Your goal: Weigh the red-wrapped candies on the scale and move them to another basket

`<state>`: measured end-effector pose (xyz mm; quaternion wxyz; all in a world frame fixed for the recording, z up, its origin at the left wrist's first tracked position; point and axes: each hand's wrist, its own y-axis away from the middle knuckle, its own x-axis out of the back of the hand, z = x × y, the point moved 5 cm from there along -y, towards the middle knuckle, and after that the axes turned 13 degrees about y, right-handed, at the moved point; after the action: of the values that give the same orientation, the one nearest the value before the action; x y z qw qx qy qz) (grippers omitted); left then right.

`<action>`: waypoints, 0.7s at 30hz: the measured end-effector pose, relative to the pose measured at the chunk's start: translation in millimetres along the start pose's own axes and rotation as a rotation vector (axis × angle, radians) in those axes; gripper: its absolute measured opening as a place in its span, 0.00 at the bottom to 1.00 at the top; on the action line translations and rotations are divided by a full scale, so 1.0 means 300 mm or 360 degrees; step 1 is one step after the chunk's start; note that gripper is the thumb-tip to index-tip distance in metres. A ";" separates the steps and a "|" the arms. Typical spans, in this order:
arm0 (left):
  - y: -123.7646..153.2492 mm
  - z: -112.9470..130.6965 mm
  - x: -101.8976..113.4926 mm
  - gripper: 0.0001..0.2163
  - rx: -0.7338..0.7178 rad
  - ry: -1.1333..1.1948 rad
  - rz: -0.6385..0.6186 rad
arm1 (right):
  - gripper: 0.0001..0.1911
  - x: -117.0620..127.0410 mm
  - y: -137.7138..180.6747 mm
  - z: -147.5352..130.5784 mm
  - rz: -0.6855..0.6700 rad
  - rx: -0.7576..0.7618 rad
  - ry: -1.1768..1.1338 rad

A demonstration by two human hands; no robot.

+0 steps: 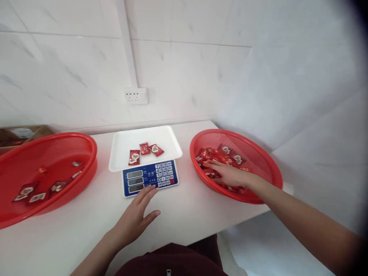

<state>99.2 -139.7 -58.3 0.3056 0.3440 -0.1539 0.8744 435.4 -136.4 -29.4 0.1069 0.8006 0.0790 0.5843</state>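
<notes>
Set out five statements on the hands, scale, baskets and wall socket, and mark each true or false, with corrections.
1. Three red packets lie in the white tray on the digital scale. True.
2. The left basket holds more packets than the right basket. False: the right basket holds more.
3. The left hand is nearer the digital scale than the right basket. True.
4. The right hand is over the white tray. False: it is inside the right basket.
5. The wall socket is behind the right basket. False: it is behind the white tray.
</notes>
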 end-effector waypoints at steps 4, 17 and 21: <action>-0.014 0.000 -0.012 0.23 0.0022 0.0025 -0.0018 | 0.34 -0.064 -0.048 -0.011 -0.0073 0.0017 0.0111; 0.001 0.001 0.004 0.21 0.0099 0.0168 -0.0041 | 0.10 0.095 -0.134 0.064 0.0471 -0.0225 -0.0784; -0.008 0.005 -0.003 0.20 0.0192 0.0481 -0.0091 | 0.11 0.107 -0.088 0.027 0.0600 -0.0368 -0.1432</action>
<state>102.0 -138.9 -57.7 0.3287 0.2307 -0.0436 0.9148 453.0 -103.4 -9.3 0.1109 0.9565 -0.1862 0.1953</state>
